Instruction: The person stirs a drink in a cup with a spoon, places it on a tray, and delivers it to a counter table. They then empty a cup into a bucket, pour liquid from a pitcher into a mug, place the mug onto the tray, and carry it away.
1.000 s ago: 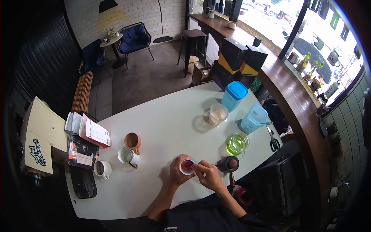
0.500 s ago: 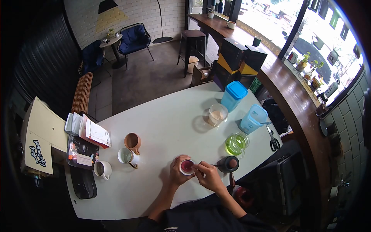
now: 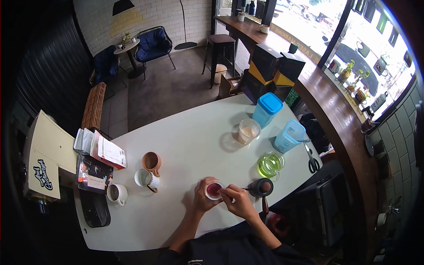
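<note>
A small white cup (image 3: 213, 191) with dark pink-red liquid in it is near the front edge of the table. Wrapped round its left side, my left hand (image 3: 204, 194) holds it. My right hand (image 3: 237, 199) is closed in a pinch at the cup's right rim; whatever thin thing its fingers grip is too small to make out. Just right of that hand stands a dark round vessel (image 3: 261, 187) with a brown handle. Behind it is a glass cup (image 3: 270, 164) of green liquid.
Left on the white table (image 3: 185, 145) stand a brown mug (image 3: 151, 162), a patterned mug (image 3: 144, 178) and a white mug (image 3: 117, 194). A clear cup (image 3: 248, 131), a lidded blue container (image 3: 267, 110), an open blue container (image 3: 289, 136) and scissors (image 3: 312, 160) are right.
My right fingers have shifted very slightly at the cup's rim. The cup and my left hand stay in place.
</note>
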### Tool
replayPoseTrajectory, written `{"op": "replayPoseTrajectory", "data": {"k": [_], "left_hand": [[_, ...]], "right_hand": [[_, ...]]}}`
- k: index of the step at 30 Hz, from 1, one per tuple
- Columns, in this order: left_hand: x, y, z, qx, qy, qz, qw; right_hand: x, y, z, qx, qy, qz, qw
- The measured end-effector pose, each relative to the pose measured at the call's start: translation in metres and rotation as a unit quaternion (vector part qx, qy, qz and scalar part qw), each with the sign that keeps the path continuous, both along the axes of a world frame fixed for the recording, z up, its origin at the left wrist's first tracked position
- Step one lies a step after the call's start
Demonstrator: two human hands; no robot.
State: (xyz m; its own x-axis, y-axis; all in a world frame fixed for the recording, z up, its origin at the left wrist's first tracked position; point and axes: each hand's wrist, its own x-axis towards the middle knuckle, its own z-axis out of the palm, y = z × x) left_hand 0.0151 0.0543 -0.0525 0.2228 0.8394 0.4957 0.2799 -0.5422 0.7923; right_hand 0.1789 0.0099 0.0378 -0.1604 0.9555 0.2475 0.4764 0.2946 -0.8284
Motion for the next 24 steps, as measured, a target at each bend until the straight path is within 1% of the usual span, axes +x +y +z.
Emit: {"op": "replayPoseTrajectory", "data": {"k": [2,6,9,11,15,17,21,24], "left_hand": [[-0.0002,-0.0002,-0.0001,-0.004,-0.002,0.000,1.000],[-0.0008,0.0006,-0.0046,-0.001,-0.004,-0.004,1.000],[-0.0012,0.0007,-0.0051,0.001,-0.003,-0.004,1.000],[-0.0012,0.0003,-0.0045,0.002,-0.003,-0.004,1.000],[-0.0014,-0.0001,-0.0027,-0.011,-0.008,-0.005,1.000],[-0.0012,-0.0001,-0.0035,-0.013,-0.009,-0.006,1.000],[-0.0005,0.0005,-0.0075,-0.002,-0.003,-0.002,1.000],[-0.0009,0.0007,-0.0073,0.005,-0.001,-0.001,1.000]], "right_hand": [[-0.0006,0.0008,0.0023,0.029,0.016,-0.013,0.999],[0.0003,0.0023,-0.0031,0.040,0.023,-0.030,0.998],[0.0013,0.0020,-0.0046,0.031,0.010,-0.033,0.999],[0.0016,0.0012,-0.0031,0.015,-0.002,-0.012,1.000],[0.0008,0.0005,-0.0009,0.007,0.000,0.001,1.000],[0.0008,0.0012,-0.0003,0.010,0.032,-0.009,0.999],[0.0029,0.0015,0.0003,0.010,0.021,-0.016,1.000],[0.0032,0.0007,-0.0001,-0.001,0.011,-0.001,1.000]]}}
